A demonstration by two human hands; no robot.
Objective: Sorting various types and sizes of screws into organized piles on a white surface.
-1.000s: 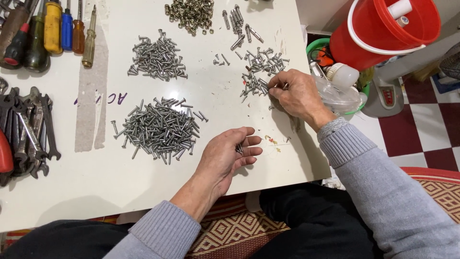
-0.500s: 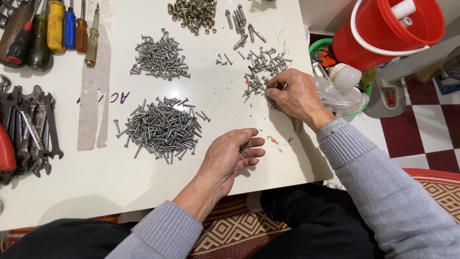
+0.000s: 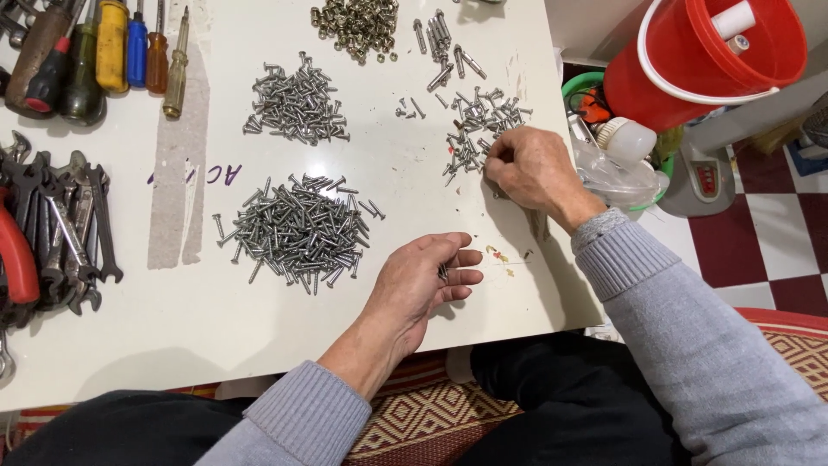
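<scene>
Small shiny screws (image 3: 442, 273) (silver) cupped in left hand (image 3: 420, 280); right hand (image 3: 528, 166) pinching mixed pile (image 3: 479, 129).

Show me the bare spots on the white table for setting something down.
Biggest free patch: the near-left of the table, bordered by the wrenches, the large screw pile and the left hand. A narrower strip runs between the two screw piles. Crowded: around the right hand in the mixed screws, and the screwdrivers corner.

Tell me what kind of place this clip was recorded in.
Probably a home work corner, not a proper workshop: a white table carries sorted piles of screws, screwdrivers and spanners, while beside it stand a red bucket, checkered floor tiles and a woven mat.
</scene>
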